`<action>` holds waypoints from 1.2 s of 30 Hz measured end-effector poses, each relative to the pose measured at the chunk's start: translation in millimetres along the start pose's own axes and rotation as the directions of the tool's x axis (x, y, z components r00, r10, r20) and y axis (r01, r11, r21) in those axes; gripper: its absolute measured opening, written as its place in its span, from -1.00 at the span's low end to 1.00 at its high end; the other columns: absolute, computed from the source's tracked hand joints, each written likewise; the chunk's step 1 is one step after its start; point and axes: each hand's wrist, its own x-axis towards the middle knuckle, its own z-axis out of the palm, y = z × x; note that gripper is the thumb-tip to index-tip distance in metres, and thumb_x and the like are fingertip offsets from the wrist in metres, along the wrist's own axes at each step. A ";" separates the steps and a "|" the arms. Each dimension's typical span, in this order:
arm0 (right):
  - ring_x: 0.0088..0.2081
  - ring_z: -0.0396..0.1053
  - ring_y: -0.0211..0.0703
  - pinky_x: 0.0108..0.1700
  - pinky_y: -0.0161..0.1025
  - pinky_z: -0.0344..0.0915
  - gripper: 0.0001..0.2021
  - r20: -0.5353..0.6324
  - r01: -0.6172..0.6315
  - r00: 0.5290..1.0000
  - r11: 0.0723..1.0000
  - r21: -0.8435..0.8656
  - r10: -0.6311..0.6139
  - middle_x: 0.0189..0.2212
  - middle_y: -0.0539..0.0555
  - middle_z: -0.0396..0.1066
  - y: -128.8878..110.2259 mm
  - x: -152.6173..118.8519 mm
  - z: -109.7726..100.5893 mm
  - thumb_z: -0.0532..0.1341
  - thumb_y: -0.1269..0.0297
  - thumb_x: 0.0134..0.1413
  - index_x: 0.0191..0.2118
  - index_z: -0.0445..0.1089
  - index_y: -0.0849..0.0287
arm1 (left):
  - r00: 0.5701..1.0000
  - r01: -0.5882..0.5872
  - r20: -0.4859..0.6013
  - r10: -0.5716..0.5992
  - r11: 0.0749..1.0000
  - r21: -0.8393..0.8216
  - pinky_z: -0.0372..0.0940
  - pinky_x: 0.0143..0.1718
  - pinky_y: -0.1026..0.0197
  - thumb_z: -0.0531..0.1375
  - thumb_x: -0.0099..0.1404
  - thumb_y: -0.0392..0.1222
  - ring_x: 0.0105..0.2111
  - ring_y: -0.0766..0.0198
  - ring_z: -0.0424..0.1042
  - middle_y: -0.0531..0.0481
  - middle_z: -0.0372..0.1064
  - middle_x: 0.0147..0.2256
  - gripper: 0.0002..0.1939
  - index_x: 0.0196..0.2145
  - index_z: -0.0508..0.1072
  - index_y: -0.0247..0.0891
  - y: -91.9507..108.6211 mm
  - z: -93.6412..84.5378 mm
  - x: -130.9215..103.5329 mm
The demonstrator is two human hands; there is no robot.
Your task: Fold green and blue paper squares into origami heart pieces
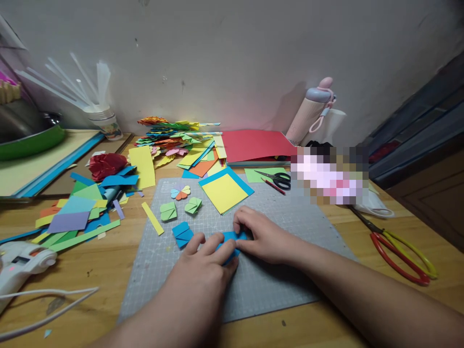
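Both hands are on a piece of blue paper (pixel 232 236) lying on the grey cutting mat (pixel 282 290). My left hand (pixel 212 256) presses over its left part with bent fingers, covering much of it. My right hand (pixel 263 237) pinches its right edge between thumb and curled fingers. Just left of the paper lies a folded blue paper piece (pixel 182 234). Beyond that are two folded green pieces, one (pixel 168 211) left of the other (pixel 193 206), and a multicoloured paper flower (pixel 180 192). A stack of square paper (pixel 224 193), yellow on top, sits beyond my hands.
Coloured paper scraps (pixel 72 212) and a white glue gun (pixel 25 266) are at the left. Black-handled scissors (pixel 277 180) and a red pencil-like tool (pixel 273 186) lie at the mat's far right. Red-and-yellow-handled scissors (pixel 402 251) rest on the right. Red paper (pixel 257 146) lies near the wall.
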 end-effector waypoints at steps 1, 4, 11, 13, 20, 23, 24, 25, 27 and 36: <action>-0.29 0.21 -0.17 -0.26 -0.26 0.16 -0.82 -0.002 0.001 1.000 1.000 -0.001 -0.001 -0.34 0.02 0.27 -0.3 0.0 -0.6 0.27 0.51 -0.13 -0.36 0.27 0.19 | 1.000 -0.002 0.001 0.002 1.000 -0.004 -0.01 0.04 -0.21 0.06 0.16 -0.38 0.06 -0.10 0.21 -0.10 0.33 0.04 -0.58 -0.04 0.43 -0.17 -0.3 0.9 -0.6; -0.28 0.21 -0.17 -0.24 -0.26 0.16 -0.83 0.025 0.026 0.999 1.000 0.013 -0.027 -0.34 0.02 0.27 0.9 0.3 -2.5 0.26 0.50 -0.09 -0.36 0.27 0.18 | 1.000 0.005 0.018 -0.005 1.000 -0.018 -0.02 0.05 -0.24 0.04 0.15 -0.40 0.07 -0.09 0.20 -0.10 0.33 0.04 -0.55 -0.02 0.42 -0.15 0.1 0.7 -0.8; -0.37 0.24 -0.23 -0.32 -0.30 0.20 -0.91 -0.046 0.021 0.999 0.985 0.174 -0.014 -0.38 0.01 0.29 3.4 -14.6 -15.2 0.10 0.49 0.07 -0.33 0.26 0.17 | 0.995 0.085 0.059 -0.081 0.994 -0.073 0.00 0.03 -0.31 0.06 0.12 -0.33 0.01 -0.10 0.27 -0.10 0.41 -0.06 -0.56 -0.05 0.46 -0.10 5.0 -8.9 1.8; -0.41 0.26 -0.23 -0.34 -0.30 0.17 -0.86 0.054 0.105 0.992 0.988 0.111 -0.111 -0.42 0.00 0.33 -2.0 -24.3 -21.8 0.06 0.48 0.07 -0.27 0.30 0.16 | 0.994 0.092 0.058 -0.087 0.992 -0.088 0.00 0.03 -0.31 0.06 0.12 -0.32 -0.01 -0.09 0.29 -0.09 0.42 -0.09 -0.57 -0.07 0.47 -0.10 5.2 -10.3 1.8; -0.50 0.27 -0.23 -0.45 -0.33 0.04 -0.84 0.341 0.083 0.940 0.979 -0.185 -0.015 -0.50 0.01 0.42 -24.4 -37.0 -28.4 0.07 0.43 0.03 -0.30 0.37 0.13 | 0.992 0.107 0.075 -0.099 0.989 -0.107 -0.04 0.04 -0.30 0.03 0.14 -0.33 -0.03 -0.05 0.30 -0.08 0.41 -0.09 -0.61 -0.10 0.47 -0.13 5.7 -10.7 1.7; -0.53 0.24 -0.25 -0.49 -0.34 -0.02 -0.89 0.307 -0.048 0.945 0.975 -0.217 0.115 -0.55 -0.02 0.38 -26.5 -34.8 -28.3 0.07 0.43 0.02 -0.44 0.30 0.15 | 0.992 0.106 0.080 -0.099 0.990 -0.097 -0.05 0.04 -0.30 0.03 0.12 -0.35 -0.04 -0.05 0.30 -0.10 0.41 -0.09 -0.58 -0.09 0.46 -0.14 6.3 -11.1 1.6; -0.53 0.23 -0.26 -0.50 -0.34 -0.03 -0.89 0.299 -0.078 0.944 0.975 -0.206 0.139 -0.56 -0.03 0.37 -25.9 -34.4 -29.2 0.08 0.43 0.01 -0.47 0.26 0.15 | 0.992 0.104 0.077 -0.097 0.990 -0.095 -0.04 0.04 -0.30 0.03 0.12 -0.35 -0.05 -0.04 0.30 -0.10 0.41 -0.10 -0.58 -0.09 0.47 -0.14 6.3 -11.0 1.4; -0.53 0.22 -0.26 -0.50 -0.34 -0.03 -0.89 0.292 -0.101 0.944 0.976 -0.192 0.156 -0.57 -0.04 0.36 -24.6 -34.1 -30.7 0.08 0.44 0.01 -0.50 0.23 0.15 | 0.993 0.101 0.071 -0.095 0.991 -0.092 -0.03 0.03 -0.29 0.03 0.13 -0.35 -0.06 -0.03 0.31 -0.10 0.41 -0.11 -0.59 -0.09 0.47 -0.14 6.1 -10.8 1.2; -0.54 0.21 -0.25 -0.51 -0.33 -0.03 -0.86 0.272 -0.140 0.944 0.975 -0.173 0.184 -0.58 -0.05 0.33 -20.7 -33.9 -35.0 0.09 0.44 0.00 -0.52 0.17 0.15 | 0.994 0.097 0.060 -0.092 0.992 -0.087 -0.02 0.02 -0.28 0.04 0.14 -0.34 -0.07 -0.03 0.31 -0.10 0.41 -0.12 -0.59 -0.08 0.47 -0.13 5.4 -10.1 0.7; -0.53 0.24 -0.20 -0.51 -0.30 -0.05 -0.83 0.120 -0.201 0.964 0.945 -0.257 0.237 -0.58 -0.02 0.34 -15.8 -34.2 -40.5 0.09 0.40 0.04 -0.53 0.14 0.14 | 0.996 0.083 0.043 -0.079 0.993 -0.082 0.01 0.00 -0.26 0.05 0.15 -0.32 -0.09 -0.04 0.32 -0.12 0.43 -0.14 -0.60 -0.08 0.49 -0.11 6.0 -11.2 0.5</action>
